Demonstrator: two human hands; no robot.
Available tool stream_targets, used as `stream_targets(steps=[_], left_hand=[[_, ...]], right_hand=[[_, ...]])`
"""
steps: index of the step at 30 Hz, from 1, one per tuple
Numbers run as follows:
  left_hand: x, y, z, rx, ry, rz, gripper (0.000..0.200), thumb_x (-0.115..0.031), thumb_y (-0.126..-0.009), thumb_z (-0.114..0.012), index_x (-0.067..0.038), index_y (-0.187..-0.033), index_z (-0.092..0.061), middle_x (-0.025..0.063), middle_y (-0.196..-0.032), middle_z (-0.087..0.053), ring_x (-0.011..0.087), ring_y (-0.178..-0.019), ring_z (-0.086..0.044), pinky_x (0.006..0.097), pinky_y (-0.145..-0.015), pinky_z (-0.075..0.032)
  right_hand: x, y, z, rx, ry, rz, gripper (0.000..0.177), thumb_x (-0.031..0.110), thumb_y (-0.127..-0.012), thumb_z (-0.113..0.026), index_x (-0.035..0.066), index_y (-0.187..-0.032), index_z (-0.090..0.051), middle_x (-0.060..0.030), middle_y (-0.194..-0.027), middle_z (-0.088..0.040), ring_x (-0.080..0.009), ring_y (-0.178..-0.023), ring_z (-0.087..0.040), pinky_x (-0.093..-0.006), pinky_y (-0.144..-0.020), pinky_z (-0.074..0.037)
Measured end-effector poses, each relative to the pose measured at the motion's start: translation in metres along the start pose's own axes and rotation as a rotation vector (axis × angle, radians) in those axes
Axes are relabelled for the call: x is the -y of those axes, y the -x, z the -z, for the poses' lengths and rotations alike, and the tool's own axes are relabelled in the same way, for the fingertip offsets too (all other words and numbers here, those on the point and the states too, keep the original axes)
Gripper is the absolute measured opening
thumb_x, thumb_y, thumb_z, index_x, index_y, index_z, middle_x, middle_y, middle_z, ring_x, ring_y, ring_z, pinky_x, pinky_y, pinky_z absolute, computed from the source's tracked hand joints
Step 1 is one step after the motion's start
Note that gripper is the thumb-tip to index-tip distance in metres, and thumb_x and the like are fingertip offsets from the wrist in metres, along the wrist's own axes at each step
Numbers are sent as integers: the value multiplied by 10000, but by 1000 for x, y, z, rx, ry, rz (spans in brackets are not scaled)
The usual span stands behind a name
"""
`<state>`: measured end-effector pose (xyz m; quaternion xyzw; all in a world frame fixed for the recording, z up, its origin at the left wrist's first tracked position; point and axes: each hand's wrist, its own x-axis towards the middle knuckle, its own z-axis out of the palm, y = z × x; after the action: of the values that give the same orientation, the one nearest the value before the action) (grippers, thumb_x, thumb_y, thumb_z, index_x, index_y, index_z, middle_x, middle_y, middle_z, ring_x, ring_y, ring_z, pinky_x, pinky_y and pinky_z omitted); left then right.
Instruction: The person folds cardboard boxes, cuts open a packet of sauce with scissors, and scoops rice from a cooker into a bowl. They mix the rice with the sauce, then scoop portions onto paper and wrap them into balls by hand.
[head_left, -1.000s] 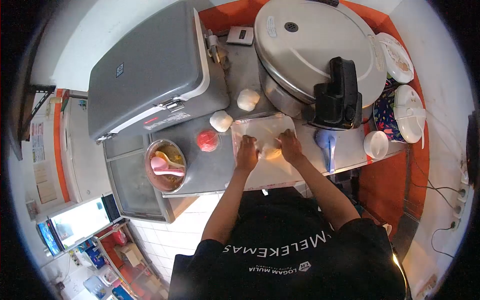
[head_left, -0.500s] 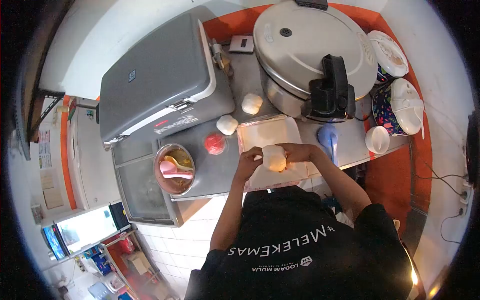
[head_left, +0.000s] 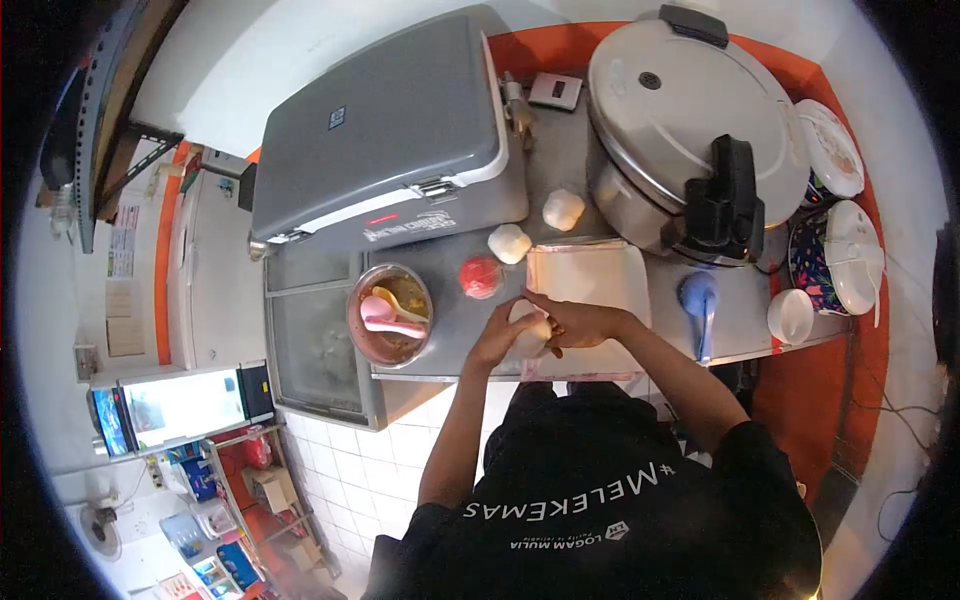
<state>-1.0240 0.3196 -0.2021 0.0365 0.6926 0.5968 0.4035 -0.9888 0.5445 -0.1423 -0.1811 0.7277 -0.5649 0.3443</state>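
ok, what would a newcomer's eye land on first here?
The left hand and right hand cupping a pale dough ball over the near edge of the counter, mid-frame. Behind them, a big silver cooker fills the far right and a grey lidded box the far left, with two spare dough balls between.

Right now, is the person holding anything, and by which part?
A dough ball, cupped between both hands: left hand against its left side, right hand against its right side.
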Motion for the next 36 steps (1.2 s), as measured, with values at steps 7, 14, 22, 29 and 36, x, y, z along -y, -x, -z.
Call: stream_targets(steps=[7, 14, 22, 29, 36], left_hand=[[-68, 57, 45, 436, 268, 237, 755, -258, -886, -704, -37, -1514, -348, 125, -1338, -561, 206, -1158, -587, 323, -970, -485], [-58, 39, 117, 312, 274, 10, 689, -312, -863, -762, 33, -1383, -470, 120, -1194, -642, 170, -1016, -651, 292, -847, -533], [17, -93, 187, -694, 27, 114, 661, -377, -816, -800, 50, -1244, -532, 185, -1128, -651, 297, -979, -658, 398, -819, -542], [85, -165, 209, -584, -51, 131, 711, -338, -827, -754, 70, -1330, -461, 306, -1337, -523, 415, -1235, -525, 495, -1034, -419], [37, -95, 165, -677, -848, -412, 800, -294, -878, -681, 54, -1475, -276, 374, -1487, -286, 568, -1362, -293, 596, -1129, -288]], right_hand=[[38, -27, -37, -162, 214, 351, 838, 71, -872, -689, 152, -1567, -227, -171, -1151, -671, -300, -994, -665, -396, -900, -532], [83, -66, -53, -292, 489, 17, 632, 252, -924, -641, 138, -1481, -366, -209, -1134, -668, -386, -995, -667, -473, -874, -537], [-71, -179, 6, -1013, 615, -260, 512, 251, -842, -717, 13, -1262, -548, -199, -1129, -581, -360, -1059, -590, -463, -918, -496], [-63, -221, -7, -854, 861, -543, 815, 377, -789, -766, 10, -1417, -398, -274, -1340, -456, -440, -1196, -474, -489, -1008, -430], [-61, -210, -30, -924, 455, -240, 675, 387, -829, -731, -27, -1312, -506, -284, -1229, -542, -433, -1168, -513, -496, -1013, -425]])
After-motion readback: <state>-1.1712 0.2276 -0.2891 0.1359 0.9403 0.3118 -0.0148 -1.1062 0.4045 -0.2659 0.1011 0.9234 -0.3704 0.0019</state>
